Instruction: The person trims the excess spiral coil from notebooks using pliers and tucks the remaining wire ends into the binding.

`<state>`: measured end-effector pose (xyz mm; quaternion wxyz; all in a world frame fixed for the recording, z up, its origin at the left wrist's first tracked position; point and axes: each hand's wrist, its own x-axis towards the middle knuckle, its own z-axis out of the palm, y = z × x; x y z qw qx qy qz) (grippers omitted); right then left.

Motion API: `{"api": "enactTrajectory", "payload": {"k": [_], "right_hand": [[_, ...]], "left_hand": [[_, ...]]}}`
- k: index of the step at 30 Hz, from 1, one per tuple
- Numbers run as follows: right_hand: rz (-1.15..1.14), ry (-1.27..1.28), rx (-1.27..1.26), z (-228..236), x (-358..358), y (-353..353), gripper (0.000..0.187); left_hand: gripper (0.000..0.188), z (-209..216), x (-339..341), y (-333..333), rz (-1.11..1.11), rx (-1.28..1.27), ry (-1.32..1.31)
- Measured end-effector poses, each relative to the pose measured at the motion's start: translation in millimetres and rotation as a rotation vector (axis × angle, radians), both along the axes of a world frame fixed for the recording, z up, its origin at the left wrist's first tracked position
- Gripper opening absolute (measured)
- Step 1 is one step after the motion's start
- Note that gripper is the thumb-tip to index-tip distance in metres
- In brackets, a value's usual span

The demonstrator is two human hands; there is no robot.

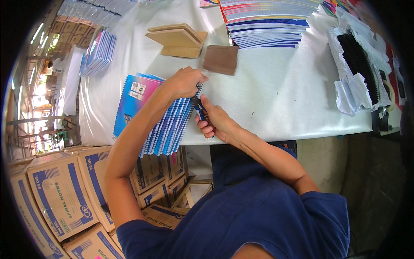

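Notebooks (166,125), spiral-bound, blue, fanned in a row at the bench's (276,95) near edge, overhanging it. Left hand (185,82): fingers curled down onto the top notebook's spiral end. Right hand (213,121): fingers closed around blue-handled pliers (198,108), tips at that spiral. Wooden boards (179,41) lie toward the far edge; cartons (60,194) stand below.

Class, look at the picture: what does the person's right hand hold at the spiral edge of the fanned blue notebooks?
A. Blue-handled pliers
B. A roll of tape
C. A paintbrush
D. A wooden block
A: the right hand grips small blue-handled pliers whose tip meets the wire spirals of the fanned stack of notebooks, while the left hand steadies the stack's top end.
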<state>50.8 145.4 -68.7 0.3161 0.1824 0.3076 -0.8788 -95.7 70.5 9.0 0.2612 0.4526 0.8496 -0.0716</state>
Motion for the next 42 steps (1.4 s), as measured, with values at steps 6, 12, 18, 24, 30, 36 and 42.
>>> {"api": "enactTrajectory", "payload": {"k": [6,12,18,24,30,36,42], "right_hand": [[-0.001,-0.069,0.027,8,12,2,0.076],[-0.025,-0.104,-0.014,7,7,3,0.074],[-0.063,-0.063,-0.011,10,-3,1,0.064],[-0.004,-0.04,0.083,8,-3,9,0.069],[-0.001,-0.131,-0.048,5,-11,15,0.076],[-0.011,-0.22,-0.077,7,-24,12,0.074],[0.002,-0.189,-0.268,-14,-27,19,0.065]], "left_hand": [[0.045,-16,6,-7,-0.033,0.014,0.129],[0.043,-18,9,-8,-0.001,0.057,0.141],[0.042,-15,6,-8,0.027,0.092,0.099],[0.042,-16,6,-12,-0.02,0.155,0.185],[0.044,-17,6,-8,0.057,0.133,0.203],[0.039,-21,7,-8,0.094,0.169,0.176],[0.038,-15,18,3,0.107,0.073,0.199]]}}
